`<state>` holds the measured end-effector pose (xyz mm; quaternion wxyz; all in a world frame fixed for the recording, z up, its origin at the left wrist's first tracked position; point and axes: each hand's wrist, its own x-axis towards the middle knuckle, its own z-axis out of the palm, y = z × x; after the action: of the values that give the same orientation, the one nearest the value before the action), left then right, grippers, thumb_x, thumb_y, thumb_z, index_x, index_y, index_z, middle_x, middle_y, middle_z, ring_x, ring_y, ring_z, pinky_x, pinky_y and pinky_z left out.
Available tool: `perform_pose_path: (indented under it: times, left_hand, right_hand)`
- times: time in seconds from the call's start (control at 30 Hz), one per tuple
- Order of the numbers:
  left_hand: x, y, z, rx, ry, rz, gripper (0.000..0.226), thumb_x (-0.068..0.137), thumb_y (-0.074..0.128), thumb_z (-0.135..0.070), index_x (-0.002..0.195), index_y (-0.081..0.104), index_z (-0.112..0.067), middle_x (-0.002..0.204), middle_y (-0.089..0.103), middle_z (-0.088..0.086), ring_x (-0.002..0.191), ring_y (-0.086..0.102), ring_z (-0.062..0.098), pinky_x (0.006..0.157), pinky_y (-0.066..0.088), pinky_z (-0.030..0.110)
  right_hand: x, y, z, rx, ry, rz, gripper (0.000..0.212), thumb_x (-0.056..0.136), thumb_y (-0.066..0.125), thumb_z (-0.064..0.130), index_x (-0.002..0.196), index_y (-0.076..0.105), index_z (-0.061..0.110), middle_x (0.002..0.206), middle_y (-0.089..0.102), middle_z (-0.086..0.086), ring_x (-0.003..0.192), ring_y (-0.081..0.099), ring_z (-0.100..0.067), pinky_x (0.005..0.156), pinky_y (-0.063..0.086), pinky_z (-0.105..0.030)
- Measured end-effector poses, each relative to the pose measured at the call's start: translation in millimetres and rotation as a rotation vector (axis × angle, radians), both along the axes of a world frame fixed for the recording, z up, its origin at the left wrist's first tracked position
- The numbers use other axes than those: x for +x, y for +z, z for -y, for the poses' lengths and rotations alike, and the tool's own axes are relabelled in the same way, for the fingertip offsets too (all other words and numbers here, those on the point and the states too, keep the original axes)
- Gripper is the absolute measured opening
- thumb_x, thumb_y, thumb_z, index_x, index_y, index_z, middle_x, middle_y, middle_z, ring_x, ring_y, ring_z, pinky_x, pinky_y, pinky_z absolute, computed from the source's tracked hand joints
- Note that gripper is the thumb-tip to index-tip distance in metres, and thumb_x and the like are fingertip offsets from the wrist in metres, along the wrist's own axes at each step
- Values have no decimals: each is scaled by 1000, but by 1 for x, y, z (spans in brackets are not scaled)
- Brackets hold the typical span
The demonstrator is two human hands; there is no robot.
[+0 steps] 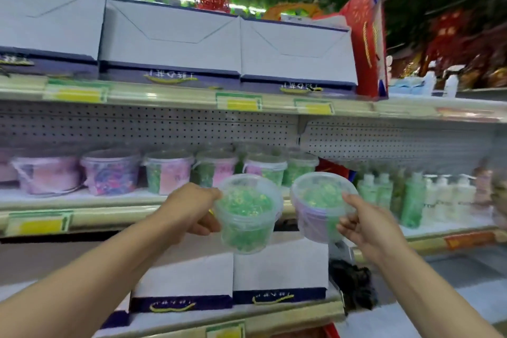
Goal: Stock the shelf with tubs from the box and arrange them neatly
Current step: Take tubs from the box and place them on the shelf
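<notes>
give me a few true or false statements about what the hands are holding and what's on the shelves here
1. Each hand holds a clear tub. True: the left hand grips the left tub and the right hand grips the right tub.
2. Both held tubs are empty. False: both show green contents, and the right one has a purple label.
3. A row of tubs already stands on the middle shelf. True.
4. The held tubs rest on the shelf. False: they are in the air in front of its edge.
5. The top shelf carries red buckets. False: it carries white and blue boxes.
</notes>
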<state>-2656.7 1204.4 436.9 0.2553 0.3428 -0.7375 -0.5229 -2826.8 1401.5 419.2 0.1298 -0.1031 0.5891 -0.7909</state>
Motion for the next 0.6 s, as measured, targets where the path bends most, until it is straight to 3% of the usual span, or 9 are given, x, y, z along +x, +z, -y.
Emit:
perform_pose_path:
  times: [0.2,0.37,0.6]
  left_hand:
    - [-18,21,15,-33,127,27,29,97,42,-29,107,53,-4,68,62,19,59,59,23,50,46,23]
    - [-22,30,40,-52,244,50,21,96,42,-29,95,51,-10,60,60,18,49,58,21,43,45,19]
    - [-41,35,72,-97,277,201,41,96,39,-34,119,48,-1,57,64,16,50,62,23,43,45,21]
  right_hand:
    - [-32,24,23,-31,119,1,16,88,63,16,81,52,7,63,40,-6,55,44,-17,58,49,-31]
    - [-49,33,45,-25,221,22,15,88,63,15,83,54,5,62,39,-6,55,45,-15,58,48,-30]
    - [-67,30,56,-87,182,63,18,88,62,16,79,52,4,64,40,-6,57,46,-16,58,47,-30]
